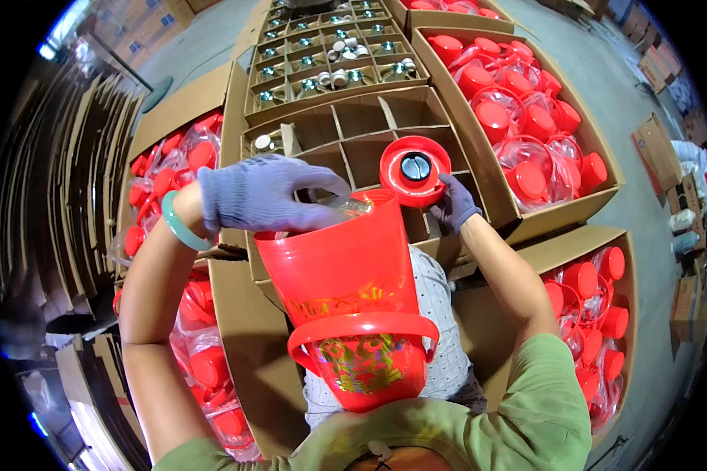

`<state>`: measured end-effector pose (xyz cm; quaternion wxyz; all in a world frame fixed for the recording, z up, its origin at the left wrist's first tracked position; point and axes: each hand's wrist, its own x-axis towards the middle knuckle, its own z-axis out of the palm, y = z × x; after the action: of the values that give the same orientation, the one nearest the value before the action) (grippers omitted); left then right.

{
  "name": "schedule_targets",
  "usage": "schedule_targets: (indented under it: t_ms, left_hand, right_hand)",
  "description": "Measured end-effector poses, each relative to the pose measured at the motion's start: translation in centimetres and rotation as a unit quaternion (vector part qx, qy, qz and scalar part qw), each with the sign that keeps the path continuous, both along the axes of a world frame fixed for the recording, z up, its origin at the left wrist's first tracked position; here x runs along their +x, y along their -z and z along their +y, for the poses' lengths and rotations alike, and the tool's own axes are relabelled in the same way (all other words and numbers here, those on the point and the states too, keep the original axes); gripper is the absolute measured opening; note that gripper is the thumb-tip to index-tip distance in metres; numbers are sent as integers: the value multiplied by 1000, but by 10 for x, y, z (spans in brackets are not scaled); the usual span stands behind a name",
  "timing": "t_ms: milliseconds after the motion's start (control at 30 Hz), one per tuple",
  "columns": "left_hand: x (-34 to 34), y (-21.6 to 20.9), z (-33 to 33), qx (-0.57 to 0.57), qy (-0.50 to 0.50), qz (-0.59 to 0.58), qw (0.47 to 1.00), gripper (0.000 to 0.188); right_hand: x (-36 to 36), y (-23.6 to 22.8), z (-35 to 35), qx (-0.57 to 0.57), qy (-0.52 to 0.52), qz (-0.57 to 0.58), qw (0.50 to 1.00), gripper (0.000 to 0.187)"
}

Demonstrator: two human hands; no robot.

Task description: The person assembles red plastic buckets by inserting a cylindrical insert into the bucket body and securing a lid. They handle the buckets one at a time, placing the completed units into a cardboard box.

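Note:
A red plastic thermos casing [346,263] with gold print and a curved red handle leans tilted against my lap, its wide open end facing up and away. My left hand [267,192], in a pale purple knit glove, reaches over that rim. Its fingers curl around a clear, shiny glass liner [352,206], most of which is hidden inside the casing. Just beyond the rim, my gloved right hand [454,206] grips the edge of a round red plastic base [415,177] with a black disc at its centre.
Ahead, a divided carton [346,137] has mostly bare compartments, with a white-capped piece [265,144] at its left. Behind it, another carton [330,59] holds several glass liners. Cartons of red plastic parts in clear bags [526,118] flank me. Flattened cardboard [63,188] stands at far left.

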<state>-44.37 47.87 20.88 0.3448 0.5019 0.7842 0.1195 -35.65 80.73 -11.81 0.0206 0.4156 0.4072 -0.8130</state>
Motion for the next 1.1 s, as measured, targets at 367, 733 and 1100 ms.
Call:
schedule_targets:
  t_ms: [367,733,1100]
  left_hand:
    - [9,12,38,181,-412,-209,868,54]
    - [30,-18,14,463,-249,-295,798,51]
    - [20,3,9,565,-156,215,782,73]
  right_hand:
    - [0,-241,-88,447,21,473,759,55]
    - [-17,-331,-80,618,-174,508,575,49]
    - [7,-358,-129,316,-305,541,717,68]
